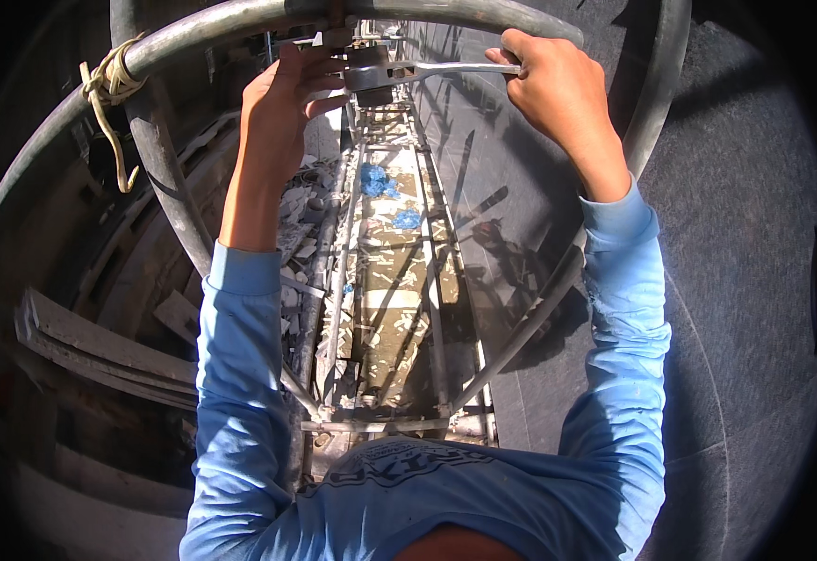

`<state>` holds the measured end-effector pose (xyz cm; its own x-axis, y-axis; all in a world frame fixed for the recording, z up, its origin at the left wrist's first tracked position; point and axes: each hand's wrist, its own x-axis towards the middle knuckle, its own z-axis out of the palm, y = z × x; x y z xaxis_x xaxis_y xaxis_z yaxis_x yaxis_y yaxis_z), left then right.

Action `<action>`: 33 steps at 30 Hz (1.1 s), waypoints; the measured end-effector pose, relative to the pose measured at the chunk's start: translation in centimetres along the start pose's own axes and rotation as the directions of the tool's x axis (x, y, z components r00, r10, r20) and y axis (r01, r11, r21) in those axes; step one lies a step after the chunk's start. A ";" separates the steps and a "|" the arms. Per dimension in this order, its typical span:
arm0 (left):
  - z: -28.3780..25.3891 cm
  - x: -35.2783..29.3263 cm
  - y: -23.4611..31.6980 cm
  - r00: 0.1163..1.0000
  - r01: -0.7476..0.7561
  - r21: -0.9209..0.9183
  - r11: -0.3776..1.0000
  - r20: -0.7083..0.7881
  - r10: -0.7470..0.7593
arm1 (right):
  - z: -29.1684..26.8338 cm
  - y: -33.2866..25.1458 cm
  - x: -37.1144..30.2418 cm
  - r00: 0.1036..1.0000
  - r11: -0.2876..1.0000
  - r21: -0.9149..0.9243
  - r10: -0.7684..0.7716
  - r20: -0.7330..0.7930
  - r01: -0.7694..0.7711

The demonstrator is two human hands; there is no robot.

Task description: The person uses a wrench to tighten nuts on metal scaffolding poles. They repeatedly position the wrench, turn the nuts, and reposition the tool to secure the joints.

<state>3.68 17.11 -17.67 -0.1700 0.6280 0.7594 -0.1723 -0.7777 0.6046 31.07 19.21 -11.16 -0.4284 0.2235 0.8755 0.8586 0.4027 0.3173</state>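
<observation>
"Head view: where is the wrench [460, 69]?"

"It runs leftward from the right hand [558, 89], roughly level, to a dark block-like fitting [368, 64] just beside the left hand's fingertips."

"How are the hands set?"

"Right one is clenched round the near end of the handle. Left hand [282, 89] has its fingers stretched toward the fitting's left side; I cannot tell whether they grip it or only brush it."

"Why hold it like that?"

"My guess: gripping far out along the handle gives leverage, while the left hand steadies the fitting or guides the wrench's head."

"And its looks?"

"Silver-grey metal, slim handle, broadening into a thicker head with a slot. Fine detail at the fitting is too small to read."

"What lies further out?"

"A curved metal tube [446, 11] arches above both hands. Left of the left hand, a pale cord [109, 79] is wound round it, perhaps as a lashing, with one end dangling. Right of the right hand a second tube [663, 75] slopes down, before dark panelling [754, 215]. Well below, between the forearms, blue scraps [377, 180] lie on a littered walkway [390, 299]."
</observation>
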 end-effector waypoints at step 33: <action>0.5 1.8 4.7 0.615 -0.719 0.691 0.073 0.584 0.530 | 4.7 -3.8 -1.0 0.936 0.976 0.101 0.213 -0.281 -0.192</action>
<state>3.01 14.60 -13.37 0.3703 -0.0423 0.9280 0.7803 -0.5279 -0.3354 26.92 21.65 -14.99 -0.1391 0.0460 0.9892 0.8918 0.4401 0.1050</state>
